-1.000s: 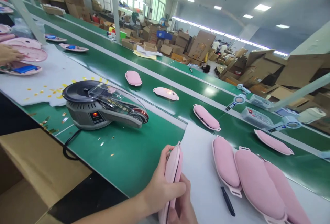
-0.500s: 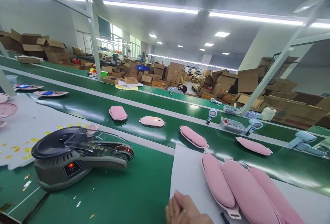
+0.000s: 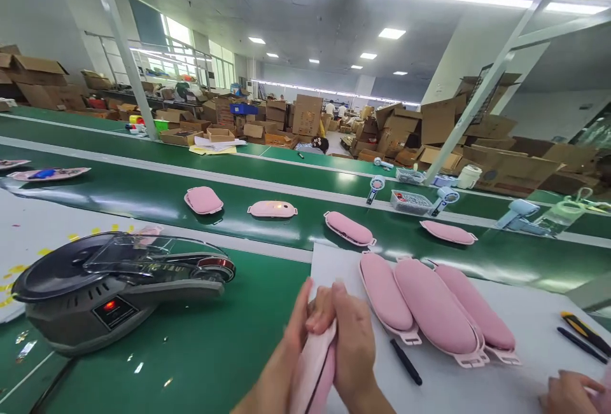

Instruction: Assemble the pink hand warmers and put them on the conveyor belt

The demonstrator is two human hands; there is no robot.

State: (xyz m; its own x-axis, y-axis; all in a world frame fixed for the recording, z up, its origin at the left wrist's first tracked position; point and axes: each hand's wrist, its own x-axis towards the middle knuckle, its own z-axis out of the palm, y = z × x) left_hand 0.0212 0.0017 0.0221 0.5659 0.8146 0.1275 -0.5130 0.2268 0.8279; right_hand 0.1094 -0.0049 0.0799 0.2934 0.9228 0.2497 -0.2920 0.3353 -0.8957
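Observation:
Low in the middle of the view, my left hand (image 3: 292, 347) and my right hand (image 3: 354, 341) are closed around a pink oval padded shell (image 3: 315, 369) from both sides. It stands on edge, tilted, with a dark seam running between its two halves; its lower end is cut off by the frame. Right of my hands, several similar pink padded shells (image 3: 436, 303) with slotted end tabs lie overlapping on a white sheet (image 3: 443, 382). A black pen-like tool (image 3: 405, 362) lies between them and my right hand.
At left stands a grey tape dispenser (image 3: 119, 293) with a red light. More pink shells (image 3: 351, 228) lie spaced along the green conveyor belt (image 3: 157, 210) beyond. Another person's hand (image 3: 573, 392) is at the lower right, near a yellow-black cutter (image 3: 585, 331). Light-blue handheld fans (image 3: 518, 213) stand behind.
The view has shifted down and right. My hands have risen into fuller view with the pink shell between them. Another person's hand now shows at the lower right.

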